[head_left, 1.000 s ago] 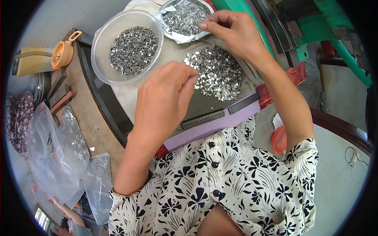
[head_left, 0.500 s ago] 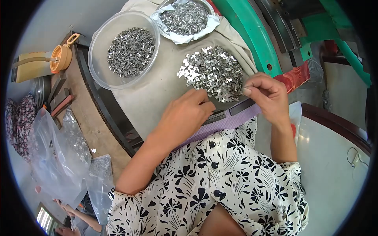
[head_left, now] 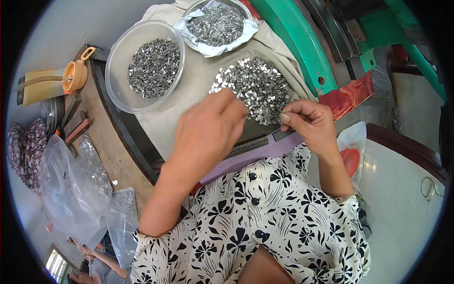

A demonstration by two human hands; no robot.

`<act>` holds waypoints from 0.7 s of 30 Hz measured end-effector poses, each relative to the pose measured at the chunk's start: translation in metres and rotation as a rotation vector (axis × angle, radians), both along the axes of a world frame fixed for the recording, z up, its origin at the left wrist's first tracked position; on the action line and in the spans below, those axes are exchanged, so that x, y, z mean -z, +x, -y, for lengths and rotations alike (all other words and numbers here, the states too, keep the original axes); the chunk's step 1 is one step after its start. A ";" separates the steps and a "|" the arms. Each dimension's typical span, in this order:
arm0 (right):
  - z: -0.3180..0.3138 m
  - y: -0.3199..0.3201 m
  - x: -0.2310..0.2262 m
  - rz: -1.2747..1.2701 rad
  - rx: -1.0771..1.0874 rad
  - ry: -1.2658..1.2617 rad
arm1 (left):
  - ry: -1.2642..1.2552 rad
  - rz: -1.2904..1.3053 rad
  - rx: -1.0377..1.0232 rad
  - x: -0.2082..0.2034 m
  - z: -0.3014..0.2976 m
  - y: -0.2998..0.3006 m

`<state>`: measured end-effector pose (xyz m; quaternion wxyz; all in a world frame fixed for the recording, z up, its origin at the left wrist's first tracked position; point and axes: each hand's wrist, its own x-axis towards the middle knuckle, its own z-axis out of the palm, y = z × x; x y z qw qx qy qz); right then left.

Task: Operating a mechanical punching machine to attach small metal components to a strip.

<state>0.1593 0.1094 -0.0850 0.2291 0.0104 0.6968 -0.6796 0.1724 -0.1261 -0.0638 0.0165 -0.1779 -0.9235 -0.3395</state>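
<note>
My left hand [head_left: 205, 135] is smeared by motion, raised at the near left side of a pile of small shiny metal pieces [head_left: 260, 90]. Its fingertips are hidden, so I cannot tell whether they hold anything. Thumb and forefinger of my right hand [head_left: 312, 125] are pinched together beside the pile's near right edge; whatever is between them is too small to make out. Below both hands lies a dark strip [head_left: 248, 146] with a row of small metal pieces, on a purple woven band [head_left: 255, 157] across my lap. The strip's plain right end passes under my right hand.
A clear plastic bowl [head_left: 112, 78] of metal bits stands at the far left, beside a cloth-lined metal bowl [head_left: 247, 35] of shiny pins. Green machinery [head_left: 302, 47] borders the far right. Plastic bags [head_left: 71, 184] hang left. Another person's arm [head_left: 109, 261] shows lower left.
My left hand has lifted off the dark strip and moved up and left, towards the pile. My right hand has shifted slightly left and down, still pinched.
</note>
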 end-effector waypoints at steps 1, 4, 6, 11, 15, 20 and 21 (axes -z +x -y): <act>0.001 0.000 0.000 0.005 -0.006 -0.005 | -0.021 -0.043 -0.019 -0.006 0.003 -0.008; 0.004 0.000 0.000 -0.018 -0.050 0.033 | -0.097 -0.212 -0.082 -0.019 0.006 -0.038; 0.006 0.000 0.000 -0.010 -0.063 0.034 | -0.151 -0.314 -0.126 -0.025 0.007 -0.060; 0.022 -0.002 0.000 -0.097 -0.122 0.055 | -0.387 -0.362 -0.131 -0.023 0.014 -0.092; 0.038 -0.008 -0.006 -0.526 -0.402 0.335 | -0.339 -0.407 -0.116 -0.024 0.015 -0.083; 0.053 -0.006 0.008 -1.002 -0.599 0.629 | -0.107 -0.231 -0.152 -0.028 0.025 -0.036; 0.056 -0.004 0.006 -1.087 -0.662 0.757 | -0.108 -0.229 -0.154 -0.028 0.028 -0.026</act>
